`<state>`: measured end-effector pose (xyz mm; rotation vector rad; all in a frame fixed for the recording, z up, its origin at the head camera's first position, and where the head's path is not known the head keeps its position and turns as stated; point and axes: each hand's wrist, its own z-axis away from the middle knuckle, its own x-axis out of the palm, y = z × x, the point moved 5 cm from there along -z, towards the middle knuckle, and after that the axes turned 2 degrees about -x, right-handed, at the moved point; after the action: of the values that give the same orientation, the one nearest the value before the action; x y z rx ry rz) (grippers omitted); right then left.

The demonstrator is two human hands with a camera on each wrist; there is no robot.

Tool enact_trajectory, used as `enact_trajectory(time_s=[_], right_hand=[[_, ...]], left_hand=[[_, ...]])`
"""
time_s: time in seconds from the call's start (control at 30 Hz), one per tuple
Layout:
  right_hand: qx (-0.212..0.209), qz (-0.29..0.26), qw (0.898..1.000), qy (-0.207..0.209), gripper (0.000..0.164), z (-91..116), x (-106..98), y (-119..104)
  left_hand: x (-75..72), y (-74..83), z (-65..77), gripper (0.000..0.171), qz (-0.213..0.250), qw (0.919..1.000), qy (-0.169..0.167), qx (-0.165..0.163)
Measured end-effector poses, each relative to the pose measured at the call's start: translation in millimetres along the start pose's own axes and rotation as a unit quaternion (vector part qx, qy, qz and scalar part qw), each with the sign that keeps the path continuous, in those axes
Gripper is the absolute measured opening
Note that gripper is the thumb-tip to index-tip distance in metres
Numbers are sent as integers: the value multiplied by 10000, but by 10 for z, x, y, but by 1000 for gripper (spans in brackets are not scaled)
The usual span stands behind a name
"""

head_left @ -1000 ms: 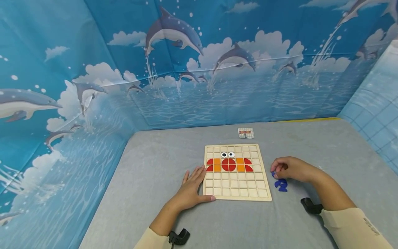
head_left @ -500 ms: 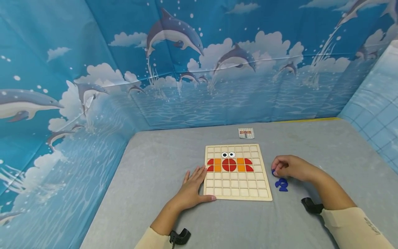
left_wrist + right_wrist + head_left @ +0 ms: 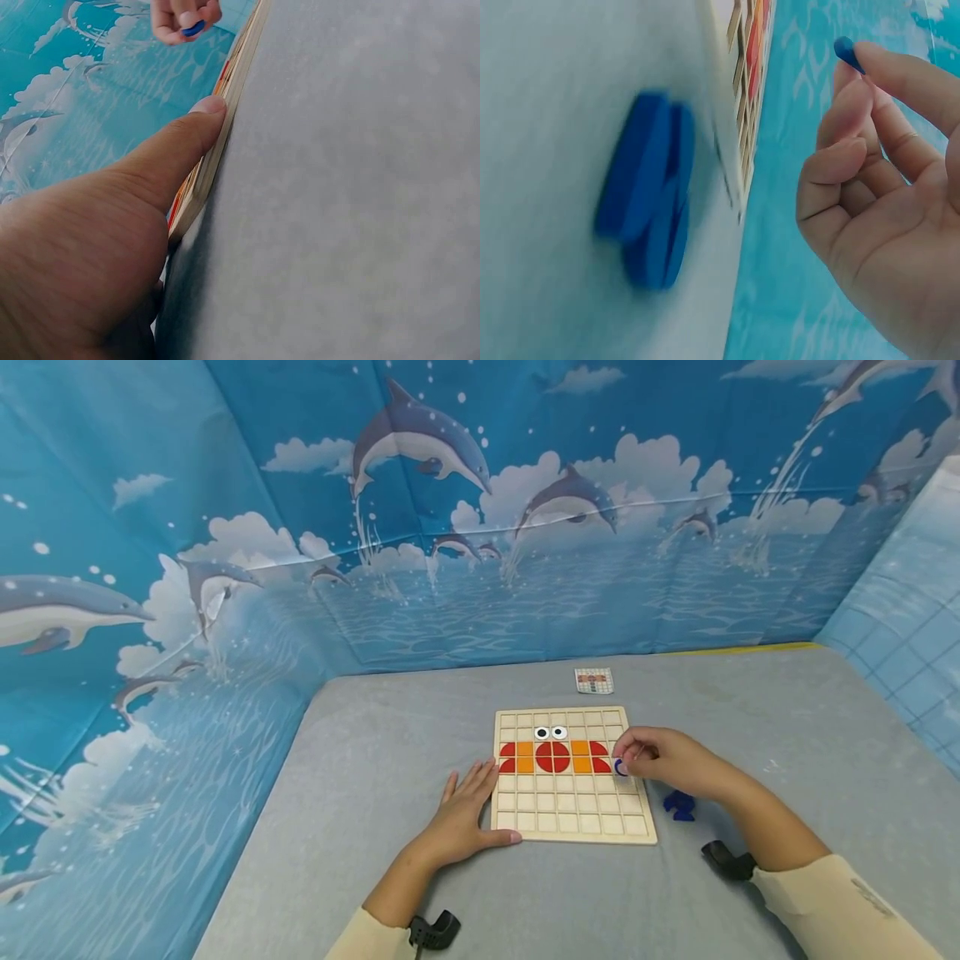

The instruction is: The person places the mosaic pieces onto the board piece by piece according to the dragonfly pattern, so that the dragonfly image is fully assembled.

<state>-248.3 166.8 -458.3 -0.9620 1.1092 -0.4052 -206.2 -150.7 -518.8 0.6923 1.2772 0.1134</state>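
Observation:
A wooden grid board point(image 3: 573, 806) lies on the grey table, with red quarter-round tiles point(image 3: 552, 757), orange square tiles point(image 3: 581, 757) and two eye tiles point(image 3: 551, 733) set in its cells. My left hand point(image 3: 467, 818) rests along the board's left edge, fingers spread, the thumb point(image 3: 176, 146) touching its near edge. Above the board's right side, my right hand point(image 3: 675, 762) pinches a small blue piece point(image 3: 847, 52) between thumb and fingertips; its full shape is partly hidden. To the right of the board sit several loose blue pieces point(image 3: 679, 805), close together.
A small printed card point(image 3: 594, 681) with a grid picture lies behind the board. Grey cloth covers the table point(image 3: 360, 760). A dolphin-patterned curtain point(image 3: 450, 593) hangs along the back and left. A black wrist device point(image 3: 729, 860) sits on each forearm.
My right hand has lifted the blue piece from beside the loose pile and moved left with it, over the board's right edge. The left hand stays in place.

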Motion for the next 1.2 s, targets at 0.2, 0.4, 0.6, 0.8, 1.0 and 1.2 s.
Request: enact_trajectory(time_s=[0.2,0.4,0.6,0.8,1.0,1.2], right_hand=[[-269,-2,9996,-116,13,-142,161,-142],[-404,-38,9990,-176,7,-287,345,-238],[-501,-59,9984,-254,6,-424,505,-302],[-500,78,9978,-425,8,-525,605,-350],[-498,286,9973,-449,11,-595,661,-366],[-496,526,9962,-484,10,-651,714,-378]], left_hand=[[-2,-12,11,111,26,10000,-3,-31],[-6,-5,6,111,13,10000,-12,-4],[-6,0,-4,111,-46,10000,10,18],[-7,4,-4,110,-72,10000,5,28],[-21,20,6,109,-89,9999,4,60],[-27,28,10,110,-91,9999,5,78]])
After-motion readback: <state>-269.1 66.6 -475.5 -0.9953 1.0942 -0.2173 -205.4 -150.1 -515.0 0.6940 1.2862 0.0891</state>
